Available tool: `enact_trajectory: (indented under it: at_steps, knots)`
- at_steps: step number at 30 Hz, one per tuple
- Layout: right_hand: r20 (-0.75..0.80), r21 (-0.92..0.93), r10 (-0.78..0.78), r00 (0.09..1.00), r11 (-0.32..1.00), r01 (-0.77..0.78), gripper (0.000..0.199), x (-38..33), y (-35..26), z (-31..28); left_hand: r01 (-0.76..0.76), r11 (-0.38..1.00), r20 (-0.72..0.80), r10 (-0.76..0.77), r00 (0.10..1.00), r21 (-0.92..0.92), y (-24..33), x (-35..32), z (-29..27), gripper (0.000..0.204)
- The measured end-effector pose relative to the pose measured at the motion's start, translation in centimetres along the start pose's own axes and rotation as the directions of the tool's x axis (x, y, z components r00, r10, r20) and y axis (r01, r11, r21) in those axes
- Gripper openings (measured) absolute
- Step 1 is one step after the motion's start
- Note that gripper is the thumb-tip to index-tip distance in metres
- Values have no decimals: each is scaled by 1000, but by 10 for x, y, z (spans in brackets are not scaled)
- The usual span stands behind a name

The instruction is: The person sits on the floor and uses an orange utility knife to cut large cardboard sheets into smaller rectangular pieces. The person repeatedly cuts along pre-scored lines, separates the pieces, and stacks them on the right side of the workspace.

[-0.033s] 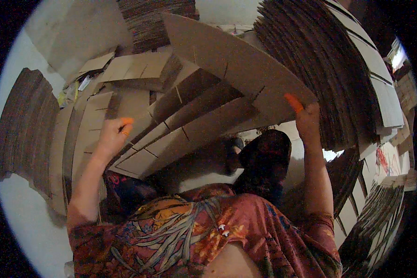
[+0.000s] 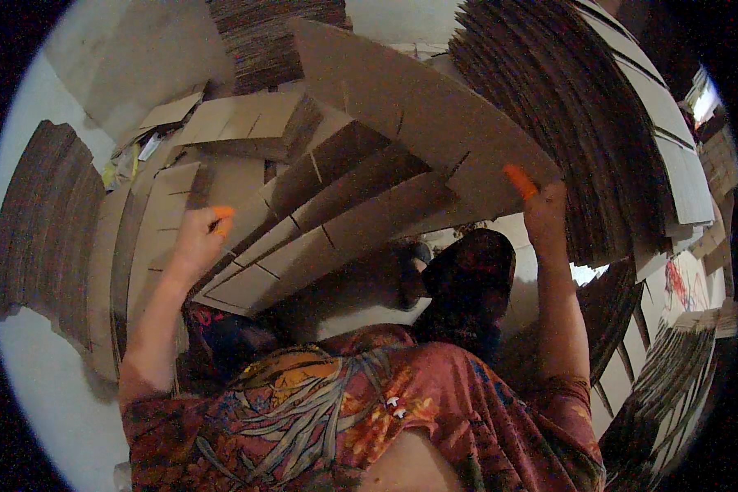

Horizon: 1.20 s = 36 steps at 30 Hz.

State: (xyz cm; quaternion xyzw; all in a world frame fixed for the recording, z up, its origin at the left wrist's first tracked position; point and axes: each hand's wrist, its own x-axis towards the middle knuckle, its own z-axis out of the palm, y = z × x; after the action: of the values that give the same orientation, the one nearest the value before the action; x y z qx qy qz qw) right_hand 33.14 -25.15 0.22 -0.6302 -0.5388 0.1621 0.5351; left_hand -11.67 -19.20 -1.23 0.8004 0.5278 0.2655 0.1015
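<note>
I hold up a fanned bundle of flat brown cardboard box blanks (image 2: 361,189) in front of me. My left hand (image 2: 195,238), with an orange finger cover on its thumb, grips the bundle's lower left edge. My right hand (image 2: 543,209), also with an orange finger cover, grips the right edge of the top sheet. The sheets have cut slots and fold lines and slant down to the left. Below them I see my patterned red shirt (image 2: 361,418) and a dark shape (image 2: 467,271) by my lap.
Tall stacks of cardboard sheets stand at the right (image 2: 599,139), the left (image 2: 41,221) and the far back (image 2: 262,41). More flat blanks (image 2: 246,123) lie behind the bundle. Smaller piles (image 2: 672,361) sit at the lower right on a pale floor (image 2: 41,394).
</note>
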Motion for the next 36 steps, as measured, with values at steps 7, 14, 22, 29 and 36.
enact_trajectory:
  at_steps: [7, 14, 22, 29, 36]
  knots:
    - [118, 61, 37, 992, 997, -45, 30, -8, 41, 1, 33, 998, -35, -31, 999, 50, -5, 8, 8, 18]
    - [27, 94, -71, 997, 993, 68, 30, -10, 76, 15, -373, 926, 40, 371, 928, 65, 99, 47, 37, 32]
    - [105, 83, -38, 994, 996, 29, 28, -5, 45, 22, -265, 943, 540, 333, 773, -203, 158, 90, 126, 33]
    - [56, 176, -20, 998, 984, 10, 27, -23, 97, 38, -371, 835, 336, 515, 789, -407, 144, 85, 139, 28]
    - [158, -3, 111, 981, 994, -112, 28, -42, 81, 11, -277, 942, 157, 249, 956, 189, 160, 108, 98, 29]
